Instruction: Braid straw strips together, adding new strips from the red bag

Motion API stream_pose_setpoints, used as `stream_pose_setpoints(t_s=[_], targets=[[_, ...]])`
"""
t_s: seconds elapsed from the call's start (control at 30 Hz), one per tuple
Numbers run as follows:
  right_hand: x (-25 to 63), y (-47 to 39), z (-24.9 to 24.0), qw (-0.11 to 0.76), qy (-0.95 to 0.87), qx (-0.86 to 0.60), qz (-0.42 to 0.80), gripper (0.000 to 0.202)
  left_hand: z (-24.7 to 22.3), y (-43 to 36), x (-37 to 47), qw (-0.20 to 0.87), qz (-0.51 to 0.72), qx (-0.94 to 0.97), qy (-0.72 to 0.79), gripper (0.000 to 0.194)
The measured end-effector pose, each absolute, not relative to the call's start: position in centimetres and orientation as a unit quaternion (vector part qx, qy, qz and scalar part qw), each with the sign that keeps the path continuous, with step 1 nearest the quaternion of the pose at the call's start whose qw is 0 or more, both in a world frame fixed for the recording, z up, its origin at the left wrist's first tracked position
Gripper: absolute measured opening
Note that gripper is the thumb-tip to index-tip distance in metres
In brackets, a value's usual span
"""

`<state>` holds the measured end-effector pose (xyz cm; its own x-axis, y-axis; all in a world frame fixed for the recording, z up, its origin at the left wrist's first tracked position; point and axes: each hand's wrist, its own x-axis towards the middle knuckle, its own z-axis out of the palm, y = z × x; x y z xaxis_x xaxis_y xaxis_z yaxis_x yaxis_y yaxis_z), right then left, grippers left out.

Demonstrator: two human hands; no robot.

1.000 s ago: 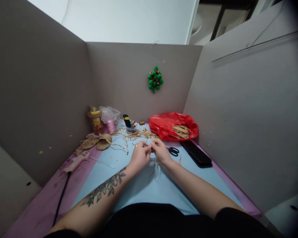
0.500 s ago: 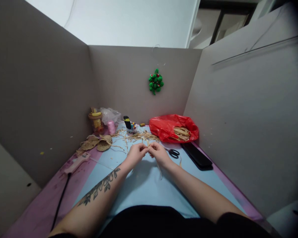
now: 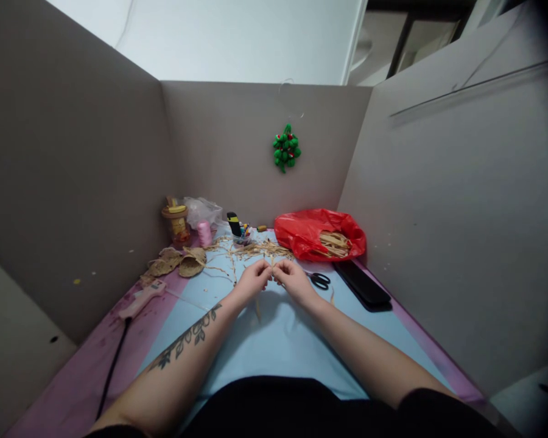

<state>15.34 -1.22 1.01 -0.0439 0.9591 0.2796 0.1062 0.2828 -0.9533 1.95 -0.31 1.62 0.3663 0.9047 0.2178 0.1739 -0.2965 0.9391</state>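
Observation:
Over the blue cloth [image 3: 274, 340], my left hand [image 3: 254, 277] and my right hand [image 3: 293, 281] meet with fingertips pinched close together. Both grip a thin dried straw strip [image 3: 258, 309], whose pale end hangs below my left hand. Another bit of straw pokes up between the fingers; the part inside the pinch is hidden. Loose straw pieces [image 3: 256, 248] lie scattered just beyond my hands. Black-handled scissors [image 3: 320, 280] rest to the right of my right hand. Two woven straw pieces [image 3: 192, 262] sit off to the left.
A red plastic bag [image 3: 299, 234] holding straw lies back right, near a black flat case [image 3: 363, 287]. At left are a pink glue gun [image 3: 142, 299] with its cord, a jar [image 3: 179, 226], pink thread [image 3: 204, 233] and a cup of pens [image 3: 242, 237]. Grey panels enclose three sides.
The straw end that hung below my right hand no longer shows there; a strip now hangs below my left hand. Both hands stay together in nearly the same place.

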Motion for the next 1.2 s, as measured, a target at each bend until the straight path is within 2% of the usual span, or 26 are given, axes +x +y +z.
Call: stream_pose_setpoints(t_s=[0.2,0.4,0.6,0.67,0.73,0.83,0.9,1.07,1.2], targets=[[16.2,-0.9,0.9,0.516,-0.647,-0.464,0.315,0.015,1.9,-0.1,1.6,0.371,0.411,0.72,0.419,0.014],[16.7,-1.5,0.7,0.468,-0.762,-0.44,0.082,0.014,2.0,0.1,1.4,0.344,0.416,0.722,0.434,0.014],[16.1,-2.4,1.0,0.482,-0.736,-0.47,0.068,0.02,1.9,0.2,1.6,0.288,0.437,0.719,0.457,0.017],[15.8,-2.7,0.8,0.479,-0.75,-0.453,0.043,0.02,1.7,0.2,1.7,0.31,0.443,0.704,0.461,0.015],[15.6,-2.7,0.4,0.457,-0.781,-0.426,0.002,0.02,1.6,0.1,1.9,0.383,0.447,0.67,0.453,0.013],[15.4,-2.6,-0.4,0.4,-0.818,-0.407,-0.07,0.026,1.4,0.0,2.0,0.501,0.455,0.6,0.427,0.01],[15.3,-2.4,-0.8,0.361,-0.831,-0.404,-0.126,0.029,1.1,0.1,2.0,0.525,0.463,0.576,0.422,0.01],[14.3,-2.4,-1.3,0.291,-0.839,-0.417,-0.192,0.029,-0.1,0.9,2.0,0.456,0.485,0.593,0.454,0.01],[13.6,-3.2,-1.1,0.305,-0.829,-0.452,-0.124,0.025,-0.3,1.7,1.4,0.397,0.492,0.611,0.476,0.013]])
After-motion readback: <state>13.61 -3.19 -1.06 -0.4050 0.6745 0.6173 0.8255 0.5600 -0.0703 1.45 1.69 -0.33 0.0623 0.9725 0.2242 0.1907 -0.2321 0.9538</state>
